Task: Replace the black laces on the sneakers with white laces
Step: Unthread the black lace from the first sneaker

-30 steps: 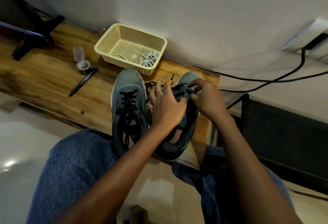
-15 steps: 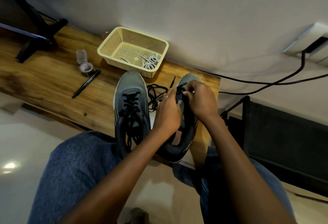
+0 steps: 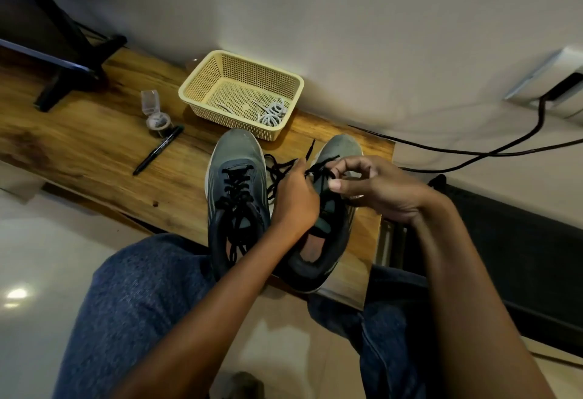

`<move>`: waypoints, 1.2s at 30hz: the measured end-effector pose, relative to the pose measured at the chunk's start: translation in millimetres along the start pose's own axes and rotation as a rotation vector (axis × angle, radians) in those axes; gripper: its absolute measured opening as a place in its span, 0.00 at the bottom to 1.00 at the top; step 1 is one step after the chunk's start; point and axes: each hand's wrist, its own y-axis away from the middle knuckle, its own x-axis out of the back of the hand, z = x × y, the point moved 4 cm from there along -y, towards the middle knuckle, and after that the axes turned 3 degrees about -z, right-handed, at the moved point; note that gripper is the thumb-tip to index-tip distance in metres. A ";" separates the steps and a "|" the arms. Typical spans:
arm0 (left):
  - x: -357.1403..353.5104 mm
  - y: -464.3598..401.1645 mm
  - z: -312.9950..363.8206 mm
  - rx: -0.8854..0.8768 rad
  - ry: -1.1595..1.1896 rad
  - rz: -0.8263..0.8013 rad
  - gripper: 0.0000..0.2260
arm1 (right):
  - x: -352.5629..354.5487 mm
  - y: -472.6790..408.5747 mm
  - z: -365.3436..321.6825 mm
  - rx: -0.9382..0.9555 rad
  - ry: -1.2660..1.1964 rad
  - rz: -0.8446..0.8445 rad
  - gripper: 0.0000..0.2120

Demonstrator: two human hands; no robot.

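Note:
Two grey-green sneakers stand side by side on the wooden bench [image 3: 82, 152], toes toward the wall. The left sneaker [image 3: 235, 158] is fully laced in black. Over the right sneaker [image 3: 340, 149] my left hand [image 3: 295, 199] grips its loose black lace [image 3: 279, 168], which trails in loops between the shoes. My right hand [image 3: 375, 187] hovers above the same shoe with curled fingers, pinching a strand of that lace near the eyelets. White laces [image 3: 271, 113] lie coiled in the cream plastic basket [image 3: 202, 83] behind the shoes.
A black marker [image 3: 157, 154] and a small clear container [image 3: 156, 116] lie left of the basket. A black stand foot [image 3: 72, 73] sits at the far left. Black cables [image 3: 473, 154] run along the wall on the right. My knees in blue jeans are below the bench edge.
My right hand has lifted away from the shoe's tongue and moved right, drawing the black lace out. My left hand has shifted slightly up along the lace.

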 end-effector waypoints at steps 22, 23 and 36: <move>-3.4 2.3 0.9 -0.144 -0.210 -0.032 0.16 | 17.6 -32.6 18.2 0.138 0.568 0.629 0.07; -4.3 1.5 0.6 -0.157 -0.223 -0.046 0.17 | 12.0 -37.0 23.9 0.104 0.677 0.572 0.08; -10.6 -4.9 -4.3 -0.109 -0.241 -0.102 0.20 | 5.1 -40.9 28.8 -0.015 0.595 0.562 0.06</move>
